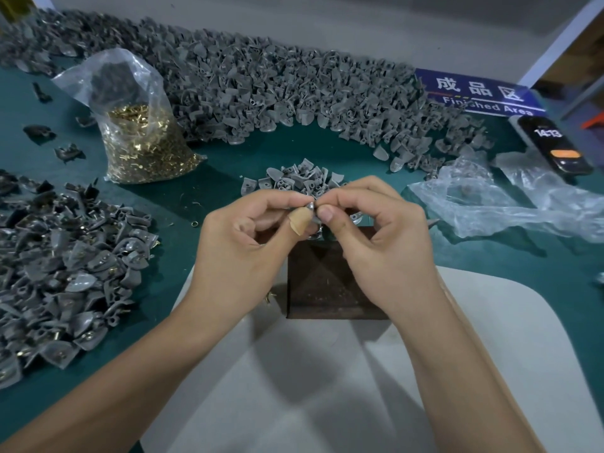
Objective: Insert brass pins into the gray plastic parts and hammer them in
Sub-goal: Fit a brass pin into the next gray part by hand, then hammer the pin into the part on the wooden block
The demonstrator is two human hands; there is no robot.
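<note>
the green bench (209, 188) is the biggest thing here. a long heap of gray plastic parts (261, 89) runs across it from 10 o'clock to 2 o'clock, and another heap of parts (65, 269) with gold bits showing in them sits at 9 o'clock. a clear bag of brass pins (143, 142) stands at 11 o'clock. a blue sign (477, 93) and a phone (555, 145) lie at 2 o'clock, with crumpled clear plastic (496, 201) at 3 o'clock. a dark wood block (327, 286) sits in the middle, under the hands.

the left hand (242, 246) and right hand (389, 243) are close together, both pinching one small gray part (313, 213) between their fingertips. i think this is the pin-pushing step, but the pin is too small to see. next, the part likely needs to go flat on the block for hammering. no hammer is in sight.
</note>
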